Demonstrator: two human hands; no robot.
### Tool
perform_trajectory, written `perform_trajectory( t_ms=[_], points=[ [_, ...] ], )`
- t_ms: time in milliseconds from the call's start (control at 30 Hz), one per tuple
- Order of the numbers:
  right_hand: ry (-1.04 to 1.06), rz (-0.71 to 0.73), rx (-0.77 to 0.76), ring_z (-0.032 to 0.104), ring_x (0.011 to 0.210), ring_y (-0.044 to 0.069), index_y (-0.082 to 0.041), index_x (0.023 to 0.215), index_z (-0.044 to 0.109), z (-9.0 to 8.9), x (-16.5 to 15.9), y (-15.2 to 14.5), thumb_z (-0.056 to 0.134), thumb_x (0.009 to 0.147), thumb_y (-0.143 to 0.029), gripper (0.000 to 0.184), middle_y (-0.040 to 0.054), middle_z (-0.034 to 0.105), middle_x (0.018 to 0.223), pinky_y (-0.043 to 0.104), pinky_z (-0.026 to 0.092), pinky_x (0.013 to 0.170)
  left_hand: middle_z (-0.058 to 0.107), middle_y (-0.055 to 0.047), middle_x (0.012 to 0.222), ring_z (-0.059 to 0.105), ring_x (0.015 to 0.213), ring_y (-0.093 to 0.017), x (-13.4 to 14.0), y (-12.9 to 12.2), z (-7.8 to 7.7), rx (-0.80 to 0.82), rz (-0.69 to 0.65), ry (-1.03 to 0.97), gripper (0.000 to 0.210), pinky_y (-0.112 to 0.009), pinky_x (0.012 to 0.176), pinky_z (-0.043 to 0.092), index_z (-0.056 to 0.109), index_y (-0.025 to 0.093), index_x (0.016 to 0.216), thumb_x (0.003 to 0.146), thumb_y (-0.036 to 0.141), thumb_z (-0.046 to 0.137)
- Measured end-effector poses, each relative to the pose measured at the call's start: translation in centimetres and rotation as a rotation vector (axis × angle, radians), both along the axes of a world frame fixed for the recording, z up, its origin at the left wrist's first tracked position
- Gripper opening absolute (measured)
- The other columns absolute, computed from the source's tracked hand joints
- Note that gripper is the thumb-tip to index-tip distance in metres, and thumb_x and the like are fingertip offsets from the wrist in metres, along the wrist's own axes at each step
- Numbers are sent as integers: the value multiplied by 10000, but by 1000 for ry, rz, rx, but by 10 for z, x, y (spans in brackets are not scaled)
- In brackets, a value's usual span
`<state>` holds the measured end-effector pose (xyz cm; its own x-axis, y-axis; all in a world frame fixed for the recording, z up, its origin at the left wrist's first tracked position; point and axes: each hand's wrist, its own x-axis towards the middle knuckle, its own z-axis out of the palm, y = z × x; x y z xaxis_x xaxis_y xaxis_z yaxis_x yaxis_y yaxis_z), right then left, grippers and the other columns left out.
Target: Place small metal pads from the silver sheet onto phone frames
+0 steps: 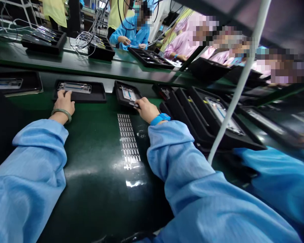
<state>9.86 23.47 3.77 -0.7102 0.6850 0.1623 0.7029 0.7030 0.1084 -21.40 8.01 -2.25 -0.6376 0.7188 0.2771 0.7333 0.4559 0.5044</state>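
My left hand (64, 104), with a green bangle at its wrist, is closed over the near wall of a black tray (97, 94). Its fingertips reach to a pale metal phone frame (76, 87) lying inside. To the right, my right hand (147, 109) pinches the near right corner of another black tray (120, 94), which sits at an angle. That one also contains a metal phone frame (128, 92) with a blue strip. Below it on the green table lies a sheet of small white stickers (128, 138) in rows.
Several black trays (192, 114) overlap at the right, beside a slanting white pole (239, 84). Another black tray (32, 81) stands at far left. Behind is a raised green shelf (81, 65) carrying trays and cables. A co-worker's blue sleeve (281, 179) is close on the right; people sit opposite.
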Motion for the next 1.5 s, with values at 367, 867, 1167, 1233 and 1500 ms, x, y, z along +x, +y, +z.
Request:
perform_trajectory(
  t_ms=[367, 867, 1167, 1233, 1500],
  points=[
    [-86, 398, -118, 593, 804, 170, -172, 1114, 528, 28, 17, -192, 345, 960, -229, 246, 79, 585, 1040, 262, 391, 525, 514, -107, 1284, 566, 1110, -207, 47, -92, -1, 250, -233, -272, 506, -380, 967, 460, 427, 214, 1322, 894, 478, 375],
    [833, 351, -1008, 620, 847, 150, -151, 829, 637, 10, 84, -230, 356, 942, -362, 369, 87, 618, 956, 282, 538, 719, 560, -50, 1127, 545, 1064, -241, 75, -156, 12, -94, -466, -181, 407, -413, 967, 439, 569, 236, 1137, 834, 489, 466],
    [1302, -448, -1097, 671, 570, 146, -173, 793, 537, -35, 79, -193, 755, 641, -448, 383, -31, 610, 641, 264, 594, 539, 536, -54, 1293, 465, 1224, -237, 129, -130, 34, -40, -949, 162, 409, -474, 1094, 292, 517, 275, 1240, 887, 460, 426],
    [1265, -467, -1097, 662, 521, 143, -166, 778, 537, -40, 75, -195, 756, 632, -452, 389, -36, 604, 585, 239, 578, 493, 487, -61, 1362, 399, 1289, -255, 158, -127, 39, -123, -1122, 219, 410, -522, 1104, 240, 526, 292, 1244, 902, 478, 400],
    [1198, -424, -1068, 660, 498, 145, -165, 749, 552, -48, 63, -200, 732, 665, -452, 348, -24, 621, 561, 207, 553, 453, 524, -110, 1315, 407, 1277, -301, 200, -122, 26, -199, -1239, 345, 429, -630, 1072, 144, 573, 309, 1185, 885, 548, 383]
  ],
)
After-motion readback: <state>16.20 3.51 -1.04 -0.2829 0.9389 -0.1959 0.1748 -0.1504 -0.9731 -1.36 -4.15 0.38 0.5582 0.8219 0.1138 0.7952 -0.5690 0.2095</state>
